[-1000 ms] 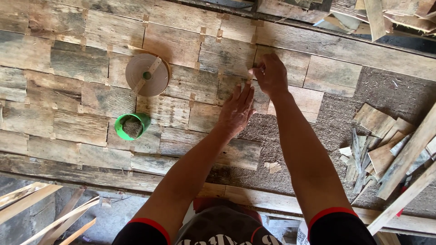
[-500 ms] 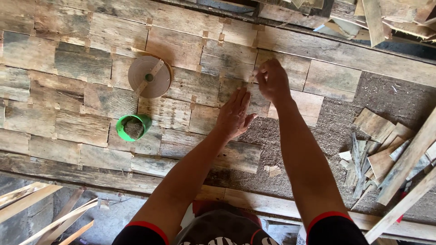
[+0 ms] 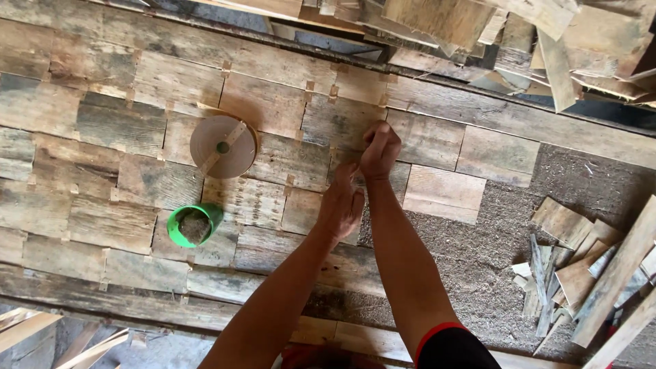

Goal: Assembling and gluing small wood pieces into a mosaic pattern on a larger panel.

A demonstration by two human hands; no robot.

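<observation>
Thin wood veneer pieces (image 3: 273, 102) lie edge to edge on a work surface, joined by short strips of tape. My left hand (image 3: 345, 205) rests flat, fingers apart, on a veneer piece near the middle. My right hand (image 3: 379, 147) is just above it with its fingers pinched together on the sheet; what they pinch is too small to make out. A roll of brown paper tape (image 3: 223, 146) lies flat to the left of both hands. Below the roll stands a small green cup (image 3: 193, 225).
Bare grey surface (image 3: 471, 253) shows to the right of the laid pieces. A heap of loose veneer offcuts (image 3: 588, 266) lies at the right edge. More wood scraps (image 3: 492, 27) are piled along the top. Thin strips (image 3: 41, 328) stick out at the bottom left.
My right hand has drawn in towards the left and closed its fingers into a pinch. My left hand has stayed pressed on the veneer. The view has shifted slightly.
</observation>
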